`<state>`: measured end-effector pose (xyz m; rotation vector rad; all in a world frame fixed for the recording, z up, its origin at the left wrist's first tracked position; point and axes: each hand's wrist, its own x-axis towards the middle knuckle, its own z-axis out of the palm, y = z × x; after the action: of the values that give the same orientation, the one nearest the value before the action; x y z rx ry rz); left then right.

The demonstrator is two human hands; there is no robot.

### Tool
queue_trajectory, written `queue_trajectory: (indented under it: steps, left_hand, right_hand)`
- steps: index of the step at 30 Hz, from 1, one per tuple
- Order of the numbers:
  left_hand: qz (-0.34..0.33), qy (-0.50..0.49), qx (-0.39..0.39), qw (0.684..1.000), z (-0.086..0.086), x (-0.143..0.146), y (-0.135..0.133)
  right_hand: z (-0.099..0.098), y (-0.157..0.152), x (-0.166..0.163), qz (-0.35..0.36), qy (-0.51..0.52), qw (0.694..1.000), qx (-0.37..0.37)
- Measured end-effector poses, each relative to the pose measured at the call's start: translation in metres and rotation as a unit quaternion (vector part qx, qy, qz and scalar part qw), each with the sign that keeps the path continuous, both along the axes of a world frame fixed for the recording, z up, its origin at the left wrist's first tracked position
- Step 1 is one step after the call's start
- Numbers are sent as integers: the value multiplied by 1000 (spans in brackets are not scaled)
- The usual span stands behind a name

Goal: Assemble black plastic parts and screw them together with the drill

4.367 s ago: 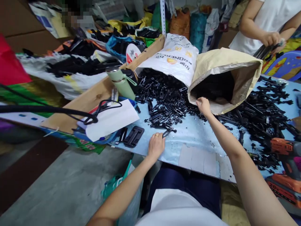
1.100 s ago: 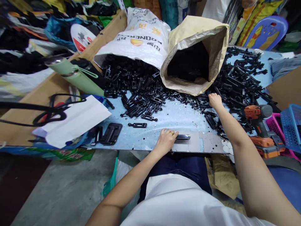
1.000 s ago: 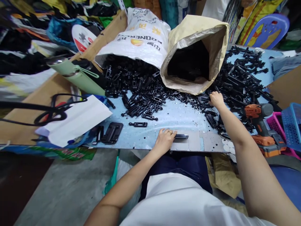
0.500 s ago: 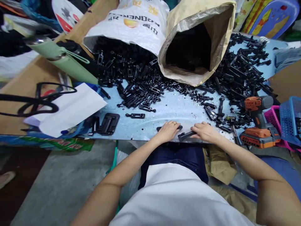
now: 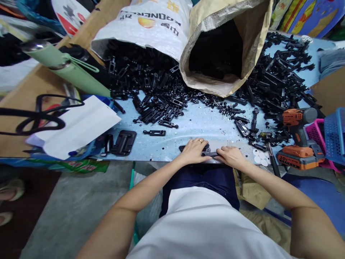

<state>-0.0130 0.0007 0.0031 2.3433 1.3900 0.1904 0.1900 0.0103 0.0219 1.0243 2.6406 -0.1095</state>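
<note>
My left hand (image 5: pixel 194 151) and my right hand (image 5: pixel 230 157) meet at the front edge of the light blue table (image 5: pixel 199 127). Both are closed on a small black plastic part (image 5: pixel 208 152) lying between them; its far end shows at the left hand's wrist side. A loose black part (image 5: pixel 154 132) lies alone to the left. Heaps of the same black plastic parts (image 5: pixel 151 90) spill from a white sack (image 5: pixel 145 25), and more parts (image 5: pixel 280 79) lie right of an open tan paper sack (image 5: pixel 223 46).
An orange cordless drill (image 5: pixel 298 138) stands at the right by pink and blue baskets (image 5: pixel 334 138). A green bottle (image 5: pixel 67 68), white paper (image 5: pixel 78 126), a black cable (image 5: pixel 32 118) and a black flat part (image 5: pixel 122 142) lie at the left.
My right hand came back from the right-hand heap with a black part and joined my left hand at the table's front edge. My head tilted down and nearer.
</note>
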Motion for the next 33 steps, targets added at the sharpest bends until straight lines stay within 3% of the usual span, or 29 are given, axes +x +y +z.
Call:
queue_trajectory:
  steps: [6,13,16,19,22,24,27,29,33]
  left_hand:
    - [50,-69,72,994,-15,-7,-5]
    - [15,-129,149,980,-25,-14,-6]
    - [27,-117,136,983,-24,-13,-6]
    - [27,-80,72,994,-20,-6,-1]
    - [3,-71,22,997,-13,-2,22]
    - [56,-85,35,994,-9,-5,49]
    - [260,-58,76,961,-7,-19,94]
    - [352,-7,67,934,-10,-30,118]
    - [343,12,57,938,-15,-44,130]
  right_hand:
    - [13,-3,-12,16,32,995,88]
    - [27,3,-18,65,38,991,115]
    - [25,7,-17,58,45,991,115]
    - [15,14,-9,57,65,992,96]
    - [-2,23,5,45,105,991,66]
    - [-12,26,14,25,136,989,57]
    - [-21,22,24,2,159,986,48]
    - [-22,20,27,-6,164,986,32]
    - [-15,41,22,-49,184,981,37]
